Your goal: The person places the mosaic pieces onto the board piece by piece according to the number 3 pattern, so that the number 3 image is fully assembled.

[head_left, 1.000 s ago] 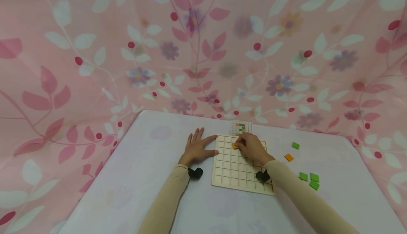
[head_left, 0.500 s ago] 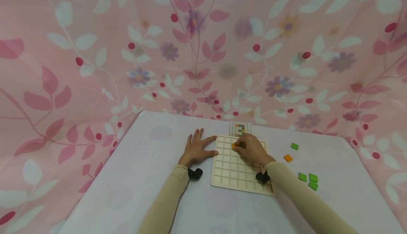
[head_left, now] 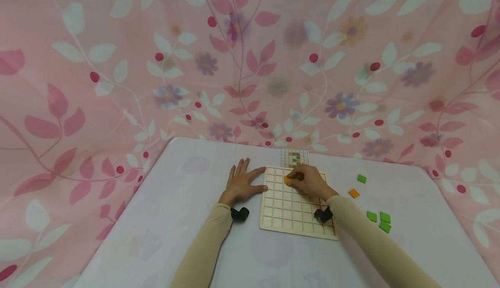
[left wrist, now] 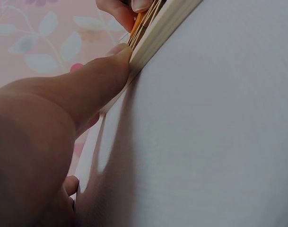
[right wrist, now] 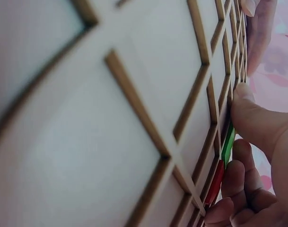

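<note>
A pale wooden grid board [head_left: 287, 214] lies on the table. My left hand [head_left: 242, 183] rests flat with fingers spread, its thumb and index finger touching the board's left edge. Over the board's far rows, my right hand [head_left: 310, 181] pinches a small orange square tile [head_left: 287, 180] between thumb and index finger, in or just above a cell. Right of it, a green tile [right wrist: 228, 144] and a red tile [right wrist: 214, 183] sit in the grid under the curled fingers, as the right wrist view shows. The hand covers part of that row.
A small printed pattern card [head_left: 289, 158] with coloured squares lies behind the board. To the right are a loose green tile [head_left: 361, 178], an orange tile [head_left: 353, 193] and a group of green tiles [head_left: 384, 217]. A floral curtain [head_left: 250, 62] hangs behind the white table [head_left: 187, 179].
The right fingers have shifted slightly about the orange tile, and a bit of green tile now shows beneath them. My left hand stays put.
</note>
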